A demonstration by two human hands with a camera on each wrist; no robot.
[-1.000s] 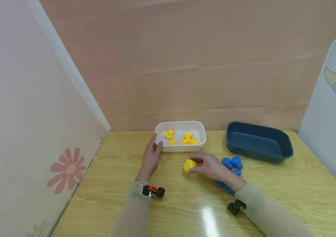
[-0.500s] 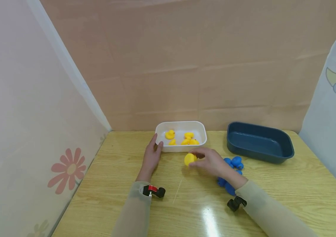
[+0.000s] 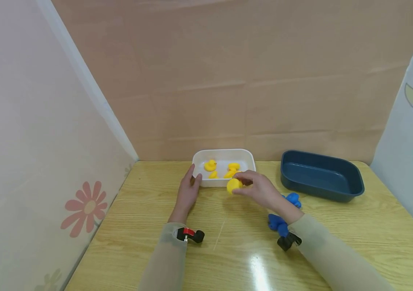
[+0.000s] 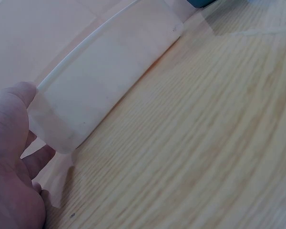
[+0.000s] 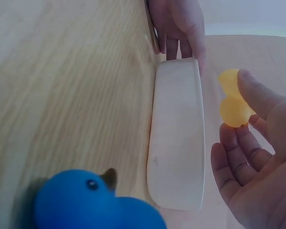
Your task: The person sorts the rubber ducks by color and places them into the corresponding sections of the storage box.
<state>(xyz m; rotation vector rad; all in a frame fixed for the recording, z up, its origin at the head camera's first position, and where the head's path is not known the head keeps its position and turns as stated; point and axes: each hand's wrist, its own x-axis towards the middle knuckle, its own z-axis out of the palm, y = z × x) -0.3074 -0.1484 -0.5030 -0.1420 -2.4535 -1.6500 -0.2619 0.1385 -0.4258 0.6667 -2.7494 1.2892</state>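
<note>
A yellow rubber duck [image 3: 233,186] is pinched between the thumb and fingers of my right hand [image 3: 261,192]. It is held up at the front edge of a white plastic container [image 3: 211,183]. In the right wrist view the duck [image 5: 234,110] hangs tilted, higher than the container's rim. My left hand [image 3: 186,196] holds the container's near left corner, thumb at the front and fingers along the end wall. Several yellow ducks [image 3: 210,165] lie inside; the raised duck and hand partly hide that group.
Several blue ducks [image 3: 276,222] lie on the wooden table under my right forearm, partly covered. One blue duck [image 5: 76,200] shows close up in the right wrist view. A dark blue container [image 3: 319,193] stands at the back right. Paper walls enclose the back and sides.
My right hand has lifted the yellow duck up and away from me, to the white container's front rim. The left hand has kept its place at the corner.
</note>
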